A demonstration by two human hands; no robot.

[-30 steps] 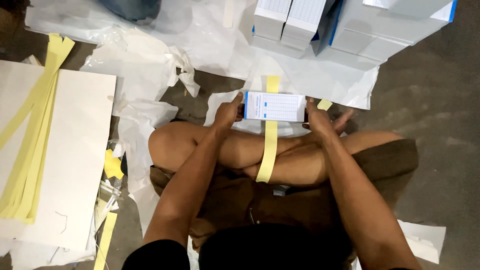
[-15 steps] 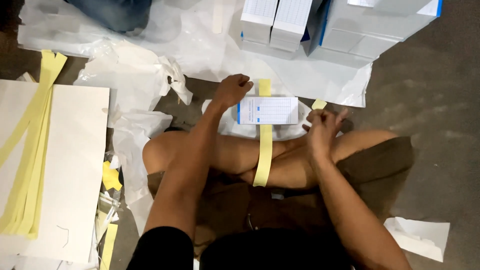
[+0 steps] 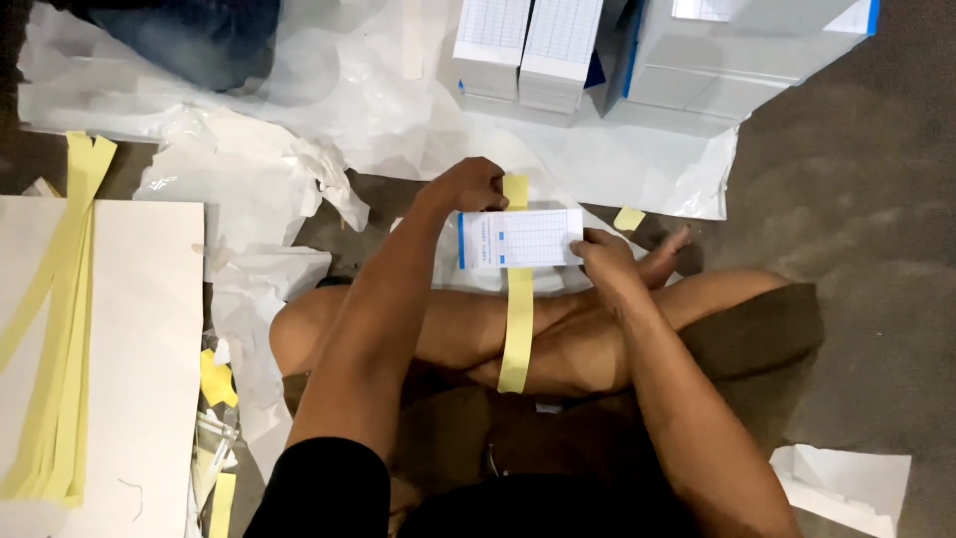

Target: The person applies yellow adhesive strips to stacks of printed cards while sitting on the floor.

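Your left hand (image 3: 470, 185) is curled over the far left corner of the small white stack of printed slips with a blue edge (image 3: 520, 239), fingers closed on the far end of the long pale yellow paper strip (image 3: 516, 329) where it shows above the stack. Your right hand (image 3: 603, 255) pinches the stack's right edge between thumb and fingertips, steadying it. The stack sits just beyond your crossed shins, and the strip runs under it from the far side and trails back toward you over your legs.

By the look of it you are at the banding step: the stack is centred on the strip and both ends are free. The next move seems to call for keeping the slips squared with the right hand while the strip is drawn snug over the top, without letting it skew.

You are seated on a grey-brown floor (image 3: 856, 199). Crumpled white wrapping paper (image 3: 249, 189) spreads to the left and far side. Far ahead stand white boxes with blue edges (image 3: 737, 60) and bundled slip stacks (image 3: 528, 45). At left lies a white board (image 3: 139, 379) carrying a sheaf of spare yellow strips (image 3: 55, 329). A second person's blue-jeaned leg (image 3: 199, 40) shows at the far left.
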